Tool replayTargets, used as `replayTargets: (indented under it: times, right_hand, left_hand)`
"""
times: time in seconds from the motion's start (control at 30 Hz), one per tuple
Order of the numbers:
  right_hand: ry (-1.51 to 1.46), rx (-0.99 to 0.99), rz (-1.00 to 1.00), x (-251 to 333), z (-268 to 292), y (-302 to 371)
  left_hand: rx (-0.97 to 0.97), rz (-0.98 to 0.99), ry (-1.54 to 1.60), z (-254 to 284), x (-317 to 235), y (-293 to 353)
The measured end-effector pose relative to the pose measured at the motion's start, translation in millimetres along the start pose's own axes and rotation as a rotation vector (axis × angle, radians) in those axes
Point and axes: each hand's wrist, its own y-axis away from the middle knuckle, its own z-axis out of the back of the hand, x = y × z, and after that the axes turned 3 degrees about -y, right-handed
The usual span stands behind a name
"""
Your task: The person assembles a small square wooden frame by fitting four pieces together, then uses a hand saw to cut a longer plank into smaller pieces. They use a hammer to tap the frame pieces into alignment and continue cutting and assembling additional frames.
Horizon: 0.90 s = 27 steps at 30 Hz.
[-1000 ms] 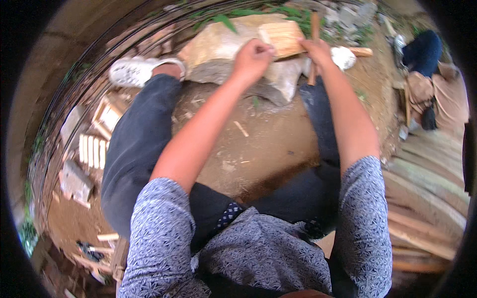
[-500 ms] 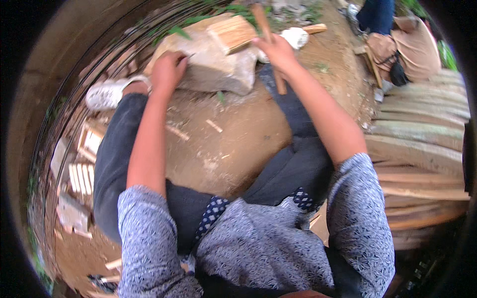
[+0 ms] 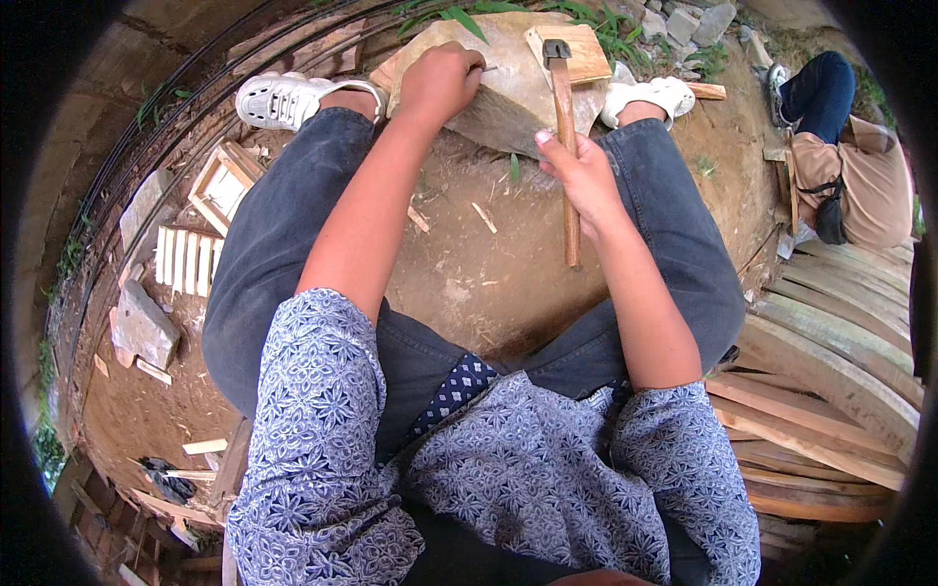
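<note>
My right hand (image 3: 586,181) grips a hammer (image 3: 564,127) by its wooden handle, thumb laid along it. The dark metal hammer head is up, seen over a small light wooden block (image 3: 586,54). That block lies on a big flat stone (image 3: 518,117) between my feet. My left hand (image 3: 437,83) is closed above the stone's left part, left of the block. A thin, nail-like piece (image 3: 490,68) pokes out from its fingertips; most of it is hidden.
Left of me lie a wooden frame (image 3: 223,186), a slatted wooden piece (image 3: 188,261) and a stone slab (image 3: 144,325). Black cables (image 3: 147,161) run along the left side. Long boards (image 3: 831,342) are stacked at right. Another person (image 3: 845,181) sits at the far right.
The hammer and my right hand have come nearer my body, to just before the stone. My left hand stays closed over the stone. The whole view has shifted, so the scene sits further right.
</note>
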Motion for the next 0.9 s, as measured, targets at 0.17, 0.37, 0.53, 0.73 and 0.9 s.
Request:
replayTargets:
  times: [0.17,0.37,0.53,0.73,0.9]
  right_hand:
    - [0.075,0.041,-0.053,-7.3,1.9,-0.1]
    - [-0.033,0.055,-0.065,-18.9,-1.8,0.8]
    - [-0.061,0.06,-0.07,-28.0,-7.1,-1.1]
    - [-0.029,0.087,-0.074,-33.1,-7.7,-1.4]
    - [-0.031,0.074,-0.071,-34.4,-11.2,-1.5]
  left_hand:
    - [-0.05,-0.103,-0.02,-5.6,7.5,-0.4]
    - [-0.075,-0.163,-0.033,-7.3,6.5,4.4]
    - [-0.208,-0.254,-0.03,-7.2,8.3,11.1]
    - [-0.227,-0.289,-0.033,-5.2,16.4,18.2]
    - [-0.248,-0.308,-0.058,-7.2,20.5,21.6]
